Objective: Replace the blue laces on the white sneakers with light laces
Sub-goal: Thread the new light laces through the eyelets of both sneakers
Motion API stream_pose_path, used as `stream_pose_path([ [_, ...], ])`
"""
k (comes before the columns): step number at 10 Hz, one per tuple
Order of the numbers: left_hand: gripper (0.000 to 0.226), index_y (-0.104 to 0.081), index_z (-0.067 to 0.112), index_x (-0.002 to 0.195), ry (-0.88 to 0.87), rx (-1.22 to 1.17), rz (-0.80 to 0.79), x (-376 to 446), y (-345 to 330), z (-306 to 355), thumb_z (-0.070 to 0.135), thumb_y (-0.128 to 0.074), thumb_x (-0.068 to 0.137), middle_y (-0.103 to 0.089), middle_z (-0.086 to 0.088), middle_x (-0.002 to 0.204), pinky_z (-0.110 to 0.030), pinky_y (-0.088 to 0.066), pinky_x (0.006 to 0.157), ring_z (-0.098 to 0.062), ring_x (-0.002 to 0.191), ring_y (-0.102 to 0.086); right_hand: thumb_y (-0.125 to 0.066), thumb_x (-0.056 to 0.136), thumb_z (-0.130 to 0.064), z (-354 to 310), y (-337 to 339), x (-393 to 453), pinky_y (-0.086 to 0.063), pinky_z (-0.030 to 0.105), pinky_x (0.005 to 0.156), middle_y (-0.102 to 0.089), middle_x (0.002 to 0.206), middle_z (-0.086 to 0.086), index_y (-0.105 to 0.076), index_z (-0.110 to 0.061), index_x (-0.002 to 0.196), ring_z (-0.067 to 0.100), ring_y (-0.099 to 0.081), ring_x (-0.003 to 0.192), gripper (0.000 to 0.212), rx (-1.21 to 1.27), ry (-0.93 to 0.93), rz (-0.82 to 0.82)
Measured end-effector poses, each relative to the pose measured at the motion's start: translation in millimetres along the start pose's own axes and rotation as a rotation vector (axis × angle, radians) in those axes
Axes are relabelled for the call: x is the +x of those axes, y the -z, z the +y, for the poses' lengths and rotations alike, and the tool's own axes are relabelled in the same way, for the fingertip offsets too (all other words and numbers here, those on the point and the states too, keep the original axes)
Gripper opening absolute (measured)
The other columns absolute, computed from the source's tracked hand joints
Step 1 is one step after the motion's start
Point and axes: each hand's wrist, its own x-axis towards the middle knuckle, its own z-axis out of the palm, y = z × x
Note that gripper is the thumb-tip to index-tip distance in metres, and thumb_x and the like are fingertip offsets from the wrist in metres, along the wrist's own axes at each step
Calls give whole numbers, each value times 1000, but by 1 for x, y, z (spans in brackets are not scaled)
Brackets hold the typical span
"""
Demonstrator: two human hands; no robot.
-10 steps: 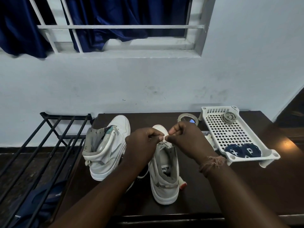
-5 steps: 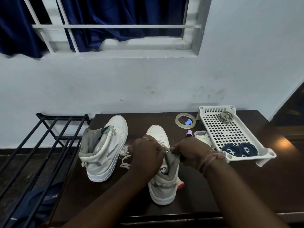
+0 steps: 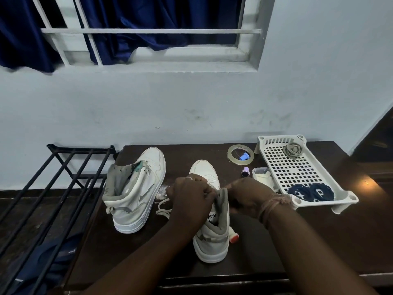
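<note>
Both hands, my left hand (image 3: 191, 194) and right hand (image 3: 248, 195), have dropped onto the near white high-top sneaker (image 3: 212, 241); fingers curled at its eyelets, pinched light lace (image 3: 163, 207) trailing toward nine o'clock, so threading proceeds.

Two white high-top sneakers (image 3: 136, 188) (image 3: 212, 226); two coiled dark blue laces (image 3: 301, 193) (image 3: 322, 192); one white perforated plastic tray (image 3: 297, 167); one clear tape roll (image 3: 240, 154).
</note>
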Motion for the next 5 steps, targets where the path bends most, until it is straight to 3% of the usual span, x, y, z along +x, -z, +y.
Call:
stream_pose_path([
  [1, 31, -70, 42, 103, 92, -96, 4, -3, 3, 2, 51, -76, 74, -55, 13, 120, -41, -41, 99, -18, 120, -45, -62, 81, -13, -6, -4, -4, -59, 39, 68, -68, 88, 20, -66, -1, 103, 30, -66, 71, 26, 25, -30, 97],
  [2, 63, -50, 42, 126, 208, -184, -17, -4, 9, 3, 46, -79, 71, -40, 4, 135, -44, -37, 108, -24, 129, -36, -53, 88, 0, -20, 5, -9, -58, 33, 60, -69, 83, 21, -65, 2, 90, 27, -66, 67, 13, 157, 120, 250],
  [3, 75, -44, 32, 133, 329, -245, -42, -5, 8, 1, 42, -82, 70, -37, -3, 142, -41, -35, 111, -26, 132, -34, -39, 94, 5, -40, 5, -24, -60, 36, 69, -66, 88, 24, -53, -6, 87, 31, -69, 78, 18, 567, 353, 581],
  [4, 74, -43, 29, 132, 412, -284, -111, -2, 2, -3, 45, -78, 69, -44, -8, 139, -44, -37, 112, -28, 130, -42, -52, 88, -7, -38, 11, -27, -59, 38, 76, -71, 87, 8, -61, -13, 87, 26, -69, 82, 10, 76, 440, 692],
  [5, 70, -44, 27, 132, 436, -309, -150, 0, -1, -4, 49, -74, 73, -48, -11, 136, -45, -37, 112, -30, 129, -45, -68, 85, -9, -30, 10, -36, -47, 18, 67, -68, 79, -6, -69, -20, 86, 12, -64, 77, 11, -490, 373, 262],
])
